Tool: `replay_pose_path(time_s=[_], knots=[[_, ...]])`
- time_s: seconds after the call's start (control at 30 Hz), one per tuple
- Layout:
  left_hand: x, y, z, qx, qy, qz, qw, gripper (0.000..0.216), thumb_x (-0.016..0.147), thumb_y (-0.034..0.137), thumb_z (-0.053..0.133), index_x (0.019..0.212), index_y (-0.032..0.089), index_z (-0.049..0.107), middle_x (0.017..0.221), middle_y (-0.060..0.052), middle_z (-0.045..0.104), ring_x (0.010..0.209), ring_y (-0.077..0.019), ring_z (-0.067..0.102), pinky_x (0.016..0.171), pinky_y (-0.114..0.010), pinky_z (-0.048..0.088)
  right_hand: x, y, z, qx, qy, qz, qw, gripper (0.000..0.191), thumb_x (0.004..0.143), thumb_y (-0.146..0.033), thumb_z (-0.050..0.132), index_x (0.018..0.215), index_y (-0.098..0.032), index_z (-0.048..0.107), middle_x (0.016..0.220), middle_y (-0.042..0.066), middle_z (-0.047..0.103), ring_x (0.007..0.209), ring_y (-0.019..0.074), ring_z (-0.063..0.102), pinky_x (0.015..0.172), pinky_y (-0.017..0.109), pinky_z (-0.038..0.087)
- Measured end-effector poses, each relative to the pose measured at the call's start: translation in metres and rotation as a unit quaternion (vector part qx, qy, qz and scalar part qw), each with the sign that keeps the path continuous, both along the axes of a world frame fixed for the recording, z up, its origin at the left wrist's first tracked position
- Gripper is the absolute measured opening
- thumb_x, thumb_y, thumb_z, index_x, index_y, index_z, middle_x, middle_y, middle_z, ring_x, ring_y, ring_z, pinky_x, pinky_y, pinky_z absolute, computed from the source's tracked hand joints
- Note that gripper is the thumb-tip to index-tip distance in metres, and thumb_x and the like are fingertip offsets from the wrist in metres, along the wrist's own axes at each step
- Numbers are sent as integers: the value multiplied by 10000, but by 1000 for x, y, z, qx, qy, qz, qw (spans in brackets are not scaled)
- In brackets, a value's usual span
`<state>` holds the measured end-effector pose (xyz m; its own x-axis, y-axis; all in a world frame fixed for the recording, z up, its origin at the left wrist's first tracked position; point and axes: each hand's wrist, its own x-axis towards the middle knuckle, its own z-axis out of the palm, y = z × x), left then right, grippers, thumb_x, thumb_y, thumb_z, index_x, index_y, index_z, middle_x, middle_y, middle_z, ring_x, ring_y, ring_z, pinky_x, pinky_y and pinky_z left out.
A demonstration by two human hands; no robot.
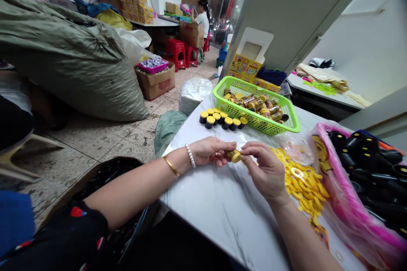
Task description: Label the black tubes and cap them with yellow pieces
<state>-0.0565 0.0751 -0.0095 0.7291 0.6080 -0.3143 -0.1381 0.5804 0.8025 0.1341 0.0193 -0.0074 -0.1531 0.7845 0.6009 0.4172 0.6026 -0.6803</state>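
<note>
Both hands meet over the white marbled table [222, 203]. My left hand [211, 150], with a pearl bracelet and a gold bangle at the wrist, pinches a small yellow-capped piece [235, 156]. My right hand [265, 168] is closed on the same piece from the other side, fingertips on its yellow top. A pile of flat yellow rings [302, 182] lies just right of my right hand. A short row of black cylinders with yellow caps [221, 120] stands beyond my hands, in front of a green basket [288, 125] holding several gold-wrapped cylinders.
A pink plastic bag [352, 216] of black tubes lies at the right. A box of black parts [104, 173] sits below the table's left edge. Large grey sacks, cardboard boxes and red stools fill the floor at left. A person sits at a far table [202, 16].
</note>
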Motion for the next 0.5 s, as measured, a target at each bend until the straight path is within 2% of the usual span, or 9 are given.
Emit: replay_pose_path(time_s=[0.1,0.2,0.3,0.33,0.43,0.5], knots=[[1,-1,-1,2,14,9,1000,491,580,511,873,743,73,722,605,-30,651,478,-73,558,419,-180,438,0,-2,5,-16,-28,23,999,139,842,-183,680,953,-259,714,944,53,685,865,209,660,759,370,552],[3,-1,-2,0,23,13,1000,459,609,493,864,718,71,721,621,-42,662,481,-73,556,416,-182,431,1,-4,7,7,-71,4,997,125,851,-164,652,830,-271,714,840,37,692,809,206,659,754,376,543],[3,0,-2,-12,21,33,999,426,675,482,830,748,75,727,654,-51,682,474,-68,557,402,-172,428,0,-5,5,11,-49,-27,998,86,842,-187,664,848,-266,697,839,41,675,810,208,649,743,376,546],[3,0,-2,-20,21,45,999,416,699,480,814,761,77,728,648,-48,680,467,-66,556,397,-168,426,-2,-5,3,-5,-24,-35,999,96,825,-210,692,904,-264,688,875,45,670,827,211,648,726,368,555],[4,-1,-2,-23,36,71,997,415,716,477,802,763,75,711,576,-23,643,429,-66,544,385,-166,418,-11,-5,-1,-84,15,-54,995,336,762,-294,772,1071,-250,646,966,59,664,817,205,657,639,332,579],[5,-3,-2,0,50,84,995,434,693,485,813,759,73,694,541,-11,623,391,-65,520,364,-171,392,-18,-7,-3,-104,-7,-82,991,312,776,-310,757,1062,-229,659,919,54,670,765,186,654,629,320,587]])
